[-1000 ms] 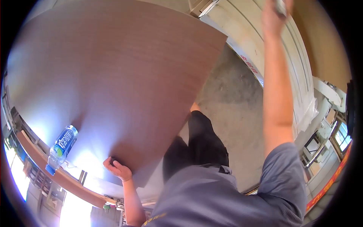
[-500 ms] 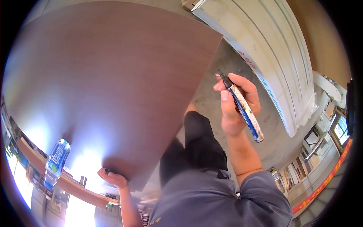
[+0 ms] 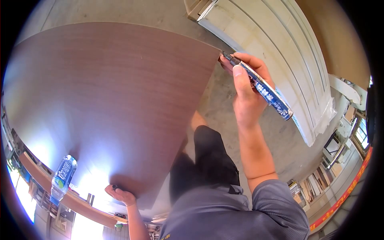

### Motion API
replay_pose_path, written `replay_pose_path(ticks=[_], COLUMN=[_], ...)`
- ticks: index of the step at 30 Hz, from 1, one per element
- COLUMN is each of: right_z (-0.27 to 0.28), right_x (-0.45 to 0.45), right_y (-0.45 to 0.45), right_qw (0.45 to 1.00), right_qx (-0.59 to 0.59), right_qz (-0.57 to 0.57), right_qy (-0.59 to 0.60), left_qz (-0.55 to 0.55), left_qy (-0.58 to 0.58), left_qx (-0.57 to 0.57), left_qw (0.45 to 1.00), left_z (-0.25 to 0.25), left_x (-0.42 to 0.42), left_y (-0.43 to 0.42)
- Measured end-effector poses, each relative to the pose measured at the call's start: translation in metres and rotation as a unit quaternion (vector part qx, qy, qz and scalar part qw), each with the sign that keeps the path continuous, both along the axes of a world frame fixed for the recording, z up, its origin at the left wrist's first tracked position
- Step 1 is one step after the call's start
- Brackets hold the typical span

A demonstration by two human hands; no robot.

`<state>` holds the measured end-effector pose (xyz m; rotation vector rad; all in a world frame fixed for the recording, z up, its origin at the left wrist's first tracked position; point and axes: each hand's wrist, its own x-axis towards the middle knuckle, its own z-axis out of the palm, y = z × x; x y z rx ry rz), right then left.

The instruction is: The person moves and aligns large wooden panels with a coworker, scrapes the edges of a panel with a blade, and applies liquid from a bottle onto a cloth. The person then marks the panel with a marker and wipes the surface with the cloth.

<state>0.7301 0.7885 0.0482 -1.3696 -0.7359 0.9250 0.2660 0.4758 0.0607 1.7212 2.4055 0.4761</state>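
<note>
My right hand is closed around a marker pen with a worn blue-and-white barrel. Its black nib end is at the far right corner of the brown board; whether it touches, I cannot tell. My left hand rests at the near left part of the board, fingers curled around a small black marker cap, only partly visible. On the board, left of that hand, stands a clear bottle with a blue label.
A stack of pale panels lies on the floor beyond the board's right side. Wood strips lean at the far right, near a red-and-yellow banner. My legs are beside the board's right edge. Concrete floor shows between board and panels.
My right hand has moved up and forward with the marker, bringing its nib to the board's corner. The view has shifted, so the board sits lower. My left hand stays near the same spot.
</note>
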Motion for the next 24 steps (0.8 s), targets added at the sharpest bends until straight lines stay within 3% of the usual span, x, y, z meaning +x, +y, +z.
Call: replay_pose_path(ticks=[12,22,24], right_z=[0.025,0.028,0.028], right_x=[0.015,0.018,0.022], right_y=[0.021,0.023,0.022], right_qw=[0.992,0.990,0.982], right_qx=[-0.084,-0.089,-0.085], right_qz=[0.080,0.087,0.133], right_qy=[-0.051,-0.059,-0.101], left_qz=[-0.013,-0.010,-0.012], left_qy=[0.002,-0.005,-0.006], left_qx=[-0.002,-0.007,-0.006], left_qw=[1.000,1.000,1.000], left_z=[0.003,0.005,0.005], left_x=[0.004,0.004,0.005], left_y=[0.004,0.005,0.005])
